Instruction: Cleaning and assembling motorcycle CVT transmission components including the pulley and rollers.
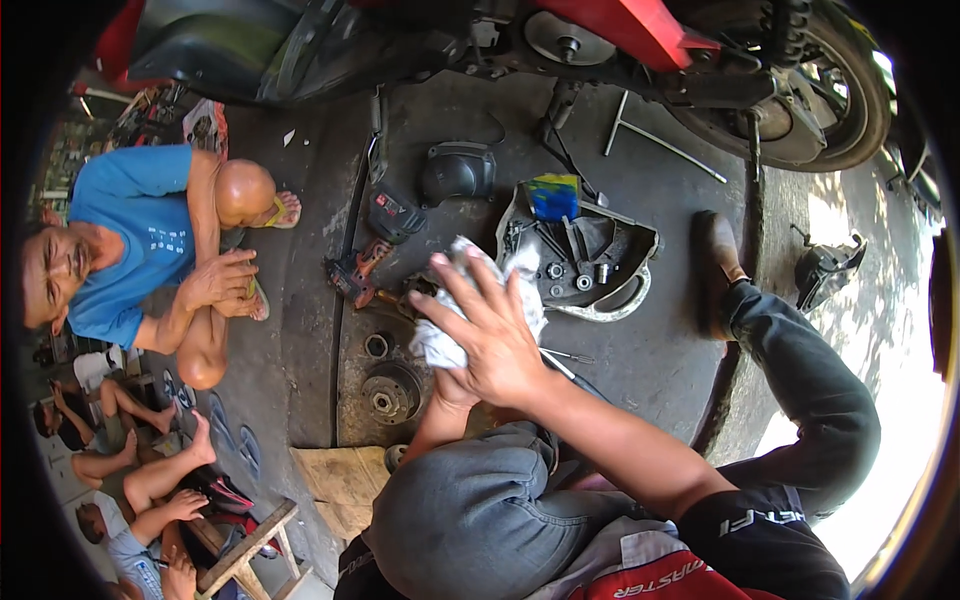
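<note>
My right hand [490, 335] lies with its fingers stretched out and spread over a white rag [437, 343], palm against it. Beneath it, my left hand [453, 390] shows only near the wrist; the rag and right hand hide its fingers. The rag is bunched between both hands, above the floor. Just beyond it rests a metal engine cover [625, 245] with nuts and a blue-yellow packet [554, 198] on it. To the left are a red and black cordless impact wrench [357, 275] and a round metal pulley [390, 393].
A red motorbike [640, 30] with its rear wheel [840, 100] spans the far side. A black plastic cover [457, 173] and a T-handle wrench [665, 150] lie before it. A person in a blue shirt [140, 230] squats at left; others sit behind. Cardboard [345, 485] lies near my knee.
</note>
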The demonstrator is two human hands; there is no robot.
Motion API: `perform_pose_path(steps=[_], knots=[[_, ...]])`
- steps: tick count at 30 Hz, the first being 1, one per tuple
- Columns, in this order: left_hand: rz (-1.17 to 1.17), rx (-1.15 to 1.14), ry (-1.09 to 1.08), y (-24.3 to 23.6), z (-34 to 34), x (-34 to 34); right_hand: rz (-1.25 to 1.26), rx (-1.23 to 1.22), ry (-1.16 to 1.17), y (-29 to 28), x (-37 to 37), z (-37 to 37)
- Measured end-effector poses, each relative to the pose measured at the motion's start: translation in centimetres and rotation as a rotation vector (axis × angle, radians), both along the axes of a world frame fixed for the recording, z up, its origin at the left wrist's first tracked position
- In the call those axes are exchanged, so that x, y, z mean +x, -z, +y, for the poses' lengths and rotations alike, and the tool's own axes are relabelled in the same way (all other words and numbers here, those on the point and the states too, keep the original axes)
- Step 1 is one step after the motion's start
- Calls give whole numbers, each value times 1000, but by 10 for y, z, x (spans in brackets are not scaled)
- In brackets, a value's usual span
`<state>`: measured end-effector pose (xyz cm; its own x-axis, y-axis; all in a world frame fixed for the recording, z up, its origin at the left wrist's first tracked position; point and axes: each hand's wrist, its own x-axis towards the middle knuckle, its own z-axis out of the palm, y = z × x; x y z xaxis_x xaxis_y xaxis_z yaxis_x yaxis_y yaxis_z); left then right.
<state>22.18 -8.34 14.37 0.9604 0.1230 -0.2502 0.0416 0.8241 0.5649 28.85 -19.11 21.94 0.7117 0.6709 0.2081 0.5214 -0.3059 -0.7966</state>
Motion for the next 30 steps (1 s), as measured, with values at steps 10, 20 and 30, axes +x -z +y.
perform_pose_path(steps=[10, 20, 30], knots=[[-153, 25, -235, 14, -28, 3, 156, -9, 89, 25, -27, 17], [-50, -136, -201, -61, 17, -5, 1095, 169, 396, 134, 16, 18], [-49, -150, -105, -73, 21, 42, 561, 364, 155, 49, 15, -49]])
